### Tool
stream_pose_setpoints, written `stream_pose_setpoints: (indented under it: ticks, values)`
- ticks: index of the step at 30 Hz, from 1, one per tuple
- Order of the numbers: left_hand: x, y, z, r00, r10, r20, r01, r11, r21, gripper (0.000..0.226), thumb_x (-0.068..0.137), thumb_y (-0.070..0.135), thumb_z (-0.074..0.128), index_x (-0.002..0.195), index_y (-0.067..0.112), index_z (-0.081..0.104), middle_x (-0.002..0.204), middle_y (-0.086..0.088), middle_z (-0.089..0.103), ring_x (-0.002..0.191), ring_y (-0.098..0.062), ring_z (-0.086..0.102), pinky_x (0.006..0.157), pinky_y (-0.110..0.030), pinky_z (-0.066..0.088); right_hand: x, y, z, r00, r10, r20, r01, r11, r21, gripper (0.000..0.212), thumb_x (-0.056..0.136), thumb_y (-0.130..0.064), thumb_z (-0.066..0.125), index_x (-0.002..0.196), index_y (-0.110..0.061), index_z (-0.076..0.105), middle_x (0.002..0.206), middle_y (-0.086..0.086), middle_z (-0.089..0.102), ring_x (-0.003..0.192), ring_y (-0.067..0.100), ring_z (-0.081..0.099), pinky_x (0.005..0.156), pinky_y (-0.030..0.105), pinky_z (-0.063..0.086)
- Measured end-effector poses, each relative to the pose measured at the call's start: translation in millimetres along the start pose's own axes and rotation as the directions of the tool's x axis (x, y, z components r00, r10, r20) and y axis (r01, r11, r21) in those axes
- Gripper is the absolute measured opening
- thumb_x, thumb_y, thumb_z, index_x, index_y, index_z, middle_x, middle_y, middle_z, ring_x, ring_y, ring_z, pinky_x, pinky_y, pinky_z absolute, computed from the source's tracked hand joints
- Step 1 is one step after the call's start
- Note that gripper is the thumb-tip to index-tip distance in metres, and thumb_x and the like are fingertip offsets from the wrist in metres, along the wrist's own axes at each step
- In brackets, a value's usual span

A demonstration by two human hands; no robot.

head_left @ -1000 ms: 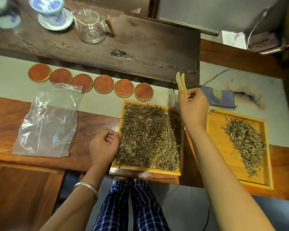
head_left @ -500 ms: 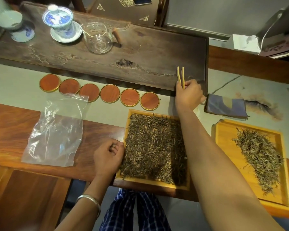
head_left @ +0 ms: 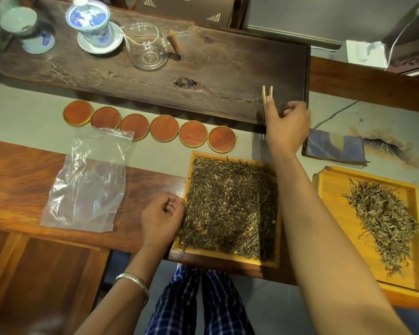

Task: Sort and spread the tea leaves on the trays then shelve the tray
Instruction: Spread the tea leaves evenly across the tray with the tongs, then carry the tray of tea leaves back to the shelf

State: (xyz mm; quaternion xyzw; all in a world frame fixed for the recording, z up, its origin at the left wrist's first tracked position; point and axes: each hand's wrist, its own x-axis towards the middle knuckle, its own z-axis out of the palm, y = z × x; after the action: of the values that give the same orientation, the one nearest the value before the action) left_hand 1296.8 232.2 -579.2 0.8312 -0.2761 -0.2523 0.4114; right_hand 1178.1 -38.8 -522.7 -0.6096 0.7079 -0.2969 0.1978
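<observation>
— While the table (head_left: 22, 170) fills the view, what sits on it, biggest first?

— At the far side, a dark slab (head_left: 203, 68); on its left end a gaiwan (head_left: 90, 22) and a glass pitcher (head_left: 148, 47); near its front edge, a row of six coasters (head_left: 150, 126); to the near left, a plastic bag (head_left: 90, 184).

— And the tea?

— Middle tray (head_left: 228, 261) at the near edge, covered almost wall to wall with dark leaves (head_left: 230, 209); right tray (head_left: 334, 189) just beside it, holding a loose strip of paler leaves (head_left: 385, 226); a folded cloth (head_left: 334, 147) lies beyond that one.

— Hands?

— Left hand (head_left: 161, 218) loosely curled, holding nothing, resting against the middle tray's left wall; right hand (head_left: 287, 126) reaches past the tray's far right corner, fingers curled round tweezers (head_left: 267, 95), tips pointing away over the slab.
</observation>
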Motion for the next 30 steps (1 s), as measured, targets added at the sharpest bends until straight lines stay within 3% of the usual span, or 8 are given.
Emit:
stream_pose_setpoints:
  ticks: [3,6,11,16,21,25,28,30]
  values:
    - [1,4,-5,0.999,-0.002,0.041,0.003,1.000,-0.011,0.025,0.085,0.009,0.068,0.069,0.028,0.063,0.060,0.012,0.059,0.056,0.005,0.054,0.051,-0.004,0.039,-37,20,-48,0.993,-0.106,-0.049,0.112,0.984,0.137,0.037,0.093,-0.044,0.052,0.107,-0.010,0.060,0.103,0.005,0.058,0.086,0.009,0.049,0.070,0.010,0.034]
    - [3,6,-9,0.995,-0.023,0.098,0.023,1.000,0.001,0.026,0.088,0.011,0.065,0.072,0.031,0.062,0.062,0.011,0.059,0.057,0.006,0.053,0.052,-0.006,0.040,-95,64,-94,0.990,-0.142,-0.005,0.142,0.986,0.091,0.018,0.096,-0.025,0.050,0.096,-0.010,0.060,0.092,0.005,0.058,0.078,0.009,0.045,0.059,0.016,0.027]
    - [2,8,-9,0.993,0.021,0.116,-0.030,0.997,0.075,0.020,0.091,0.013,0.062,0.080,0.029,0.062,0.067,0.010,0.061,0.063,0.010,0.055,0.055,-0.004,0.041,-166,117,-119,0.965,-0.101,0.243,0.113,0.993,-0.035,0.013,0.093,-0.010,0.054,0.103,-0.005,0.062,0.092,-0.001,0.053,0.084,0.019,0.054,0.069,0.025,0.036]
    - [1,6,-7,0.994,0.049,0.097,-0.065,0.983,0.172,0.008,0.093,0.018,0.060,0.094,0.019,0.068,0.073,0.008,0.064,0.066,0.004,0.056,0.054,-0.009,0.037,-169,122,-106,0.937,-0.056,0.346,0.094,0.991,-0.093,0.023,0.093,-0.010,0.054,0.114,-0.001,0.058,0.100,0.012,0.058,0.090,0.026,0.058,0.078,0.038,0.049]
    - [-2,7,-3,0.994,0.024,0.106,-0.042,0.983,0.179,0.014,0.095,0.018,0.057,0.103,0.017,0.069,0.086,0.003,0.065,0.075,0.003,0.052,0.060,-0.018,0.037,-162,123,-89,0.932,0.005,0.362,0.041,0.992,-0.118,0.023,0.097,-0.011,0.048,0.111,0.003,0.060,0.102,0.021,0.061,0.093,0.035,0.057,0.073,0.035,0.040]
    - [-7,8,-6,0.990,-0.014,0.142,-0.001,0.994,0.107,0.011,0.096,0.017,0.054,0.093,0.024,0.063,0.081,-0.001,0.064,0.075,-0.017,0.059,0.064,-0.033,0.045,-154,128,-87,0.915,0.027,0.403,-0.021,1.000,-0.018,0.019,0.097,-0.010,0.046,0.103,-0.003,0.063,0.099,0.014,0.064,0.092,0.028,0.057,0.067,0.025,0.030]
    - [-6,9,-14,0.984,-0.042,0.174,0.043,0.999,-0.002,0.015,0.097,0.014,0.054,0.089,0.025,0.061,0.078,-0.008,0.065,0.068,-0.013,0.057,0.062,-0.025,0.045,-149,126,-91,0.889,-0.018,0.457,-0.028,0.995,0.094,0.015,0.097,-0.010,0.047,0.095,-0.011,0.062,0.089,0.004,0.065,0.085,0.020,0.058,0.065,0.024,0.035]
    - [-6,9,-22,0.978,-0.057,0.203,0.066,0.997,-0.034,0.014,0.097,0.012,0.053,0.091,0.022,0.062,0.080,-0.009,0.065,0.071,-0.015,0.059,0.063,-0.026,0.045,-148,121,-95,0.880,-0.050,0.473,-0.030,0.987,0.161,0.015,0.096,-0.009,0.048,0.093,-0.016,0.061,0.087,0.000,0.064,0.084,0.013,0.057,0.067,0.013,0.039]
